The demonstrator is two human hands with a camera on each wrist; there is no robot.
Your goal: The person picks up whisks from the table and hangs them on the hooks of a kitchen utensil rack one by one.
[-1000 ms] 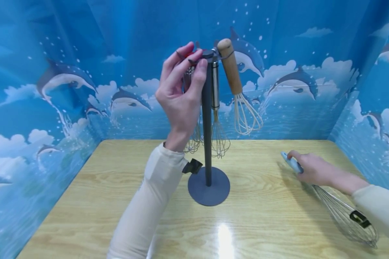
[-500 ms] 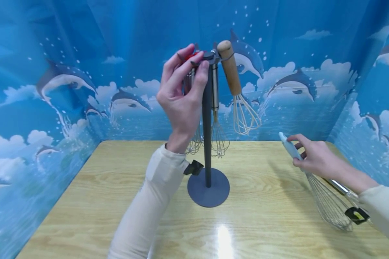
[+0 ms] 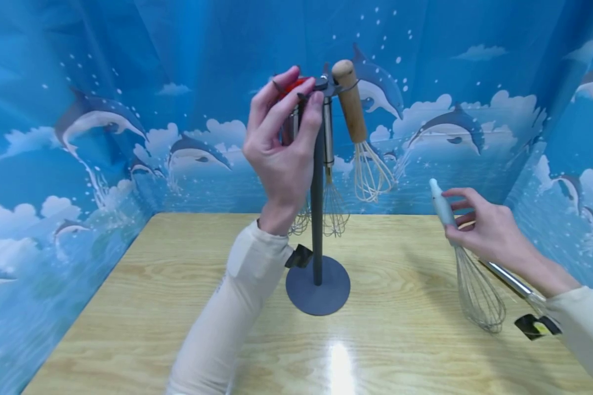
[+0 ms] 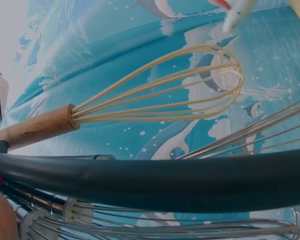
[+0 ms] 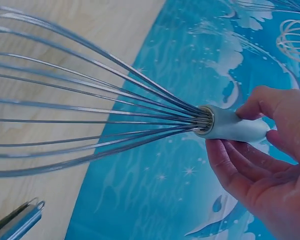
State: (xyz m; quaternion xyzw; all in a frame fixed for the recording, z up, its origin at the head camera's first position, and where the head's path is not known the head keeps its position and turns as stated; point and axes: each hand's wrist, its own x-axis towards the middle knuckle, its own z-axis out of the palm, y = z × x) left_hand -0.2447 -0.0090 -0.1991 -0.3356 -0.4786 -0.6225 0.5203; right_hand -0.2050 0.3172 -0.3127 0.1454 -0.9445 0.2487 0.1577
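Note:
My left hand (image 3: 284,148) is at the top of a dark whisk stand (image 3: 318,219), its thumb and fingers pinching the rack beside a red part. A wooden-handled whisk (image 3: 352,104) hangs on the rack's right side, and a steel-handled whisk (image 3: 328,131) hangs close to the pole. Other wire whisks hang behind my left hand, partly hidden. Off to the right, my right hand (image 3: 494,225) holds a light-blue-handled whisk (image 3: 442,208) above the table. Its handle (image 5: 225,122) lies between thumb and fingers in the right wrist view, wires pointing down toward the table.
Another steel-handled whisk (image 3: 506,277) lies on the wooden table (image 3: 178,307) under my right forearm, partly covered. The stand's round base (image 3: 318,299) rests mid-table. A blue dolphin-print curtain (image 3: 202,181) encloses the back and sides.
My right hand has lifted the light-blue-handled whisk off the table and tilted it more upright, uncovering the steel-handled whisk beneath. My left hand stays at the rack, shifting slightly right.

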